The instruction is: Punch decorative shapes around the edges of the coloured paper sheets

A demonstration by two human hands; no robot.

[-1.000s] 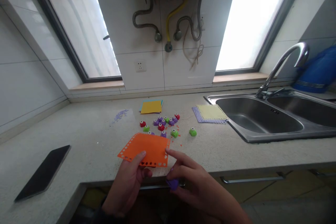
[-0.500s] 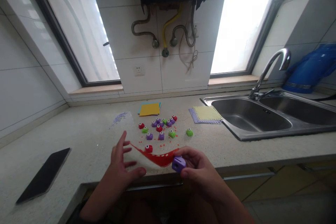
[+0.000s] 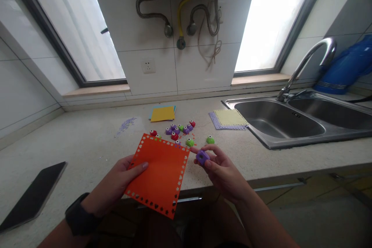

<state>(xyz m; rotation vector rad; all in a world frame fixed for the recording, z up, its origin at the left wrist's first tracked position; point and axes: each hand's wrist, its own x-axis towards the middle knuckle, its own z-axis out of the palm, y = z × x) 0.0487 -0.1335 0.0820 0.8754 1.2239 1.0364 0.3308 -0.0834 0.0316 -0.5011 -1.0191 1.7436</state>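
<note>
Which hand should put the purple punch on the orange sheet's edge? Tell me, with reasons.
Right, probably. The right hand already pinches the purple punch just beside the orange sheet, while the left hand is busy holding that sheet up.

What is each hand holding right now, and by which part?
The left hand holds the orange punched paper sheet by its left edge, thumb on top. The right hand pinches a small purple paper punch by its sides between the fingertips.

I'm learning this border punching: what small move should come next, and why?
Probably set the orange sheet aside: punched holes seem to line all four edges. The left hand holds it up, while the right hand pinches the purple punch clear of it.
</note>
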